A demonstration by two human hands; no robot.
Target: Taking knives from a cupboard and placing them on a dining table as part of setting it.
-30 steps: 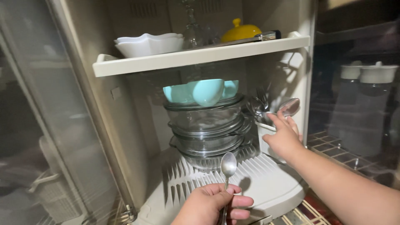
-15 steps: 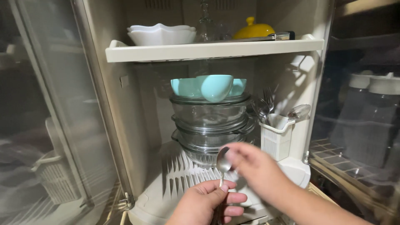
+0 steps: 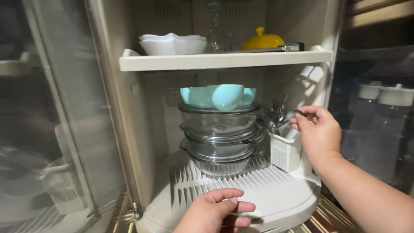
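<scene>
My right hand (image 3: 320, 131) is raised beside the white cutlery holder (image 3: 284, 152), fingers pinched on the thin metal handle of a spoon (image 3: 300, 113) just above the holder's rim. Forks and spoons (image 3: 274, 115) stand in the holder. My left hand (image 3: 217, 209) sits low at the front edge of the ribbed white drainer tray (image 3: 263, 190), its fingers loosely curled with nothing in them. A stack of clear glass bowls (image 3: 220, 131) topped by teal bowls (image 3: 226, 96) stands left of the holder.
A cream shelf (image 3: 224, 60) above carries white scalloped bowls (image 3: 172, 43), a glass piece and a yellow lidded dish (image 3: 262, 41). A translucent cabinet door (image 3: 64, 112) stands open at left. Two white-capped jugs (image 3: 386, 121) show behind the right panel.
The spoon passed from my left hand to my right hand. My right hand then carried it up and right to the cutlery holder. My left hand stayed low, now without the spoon.
</scene>
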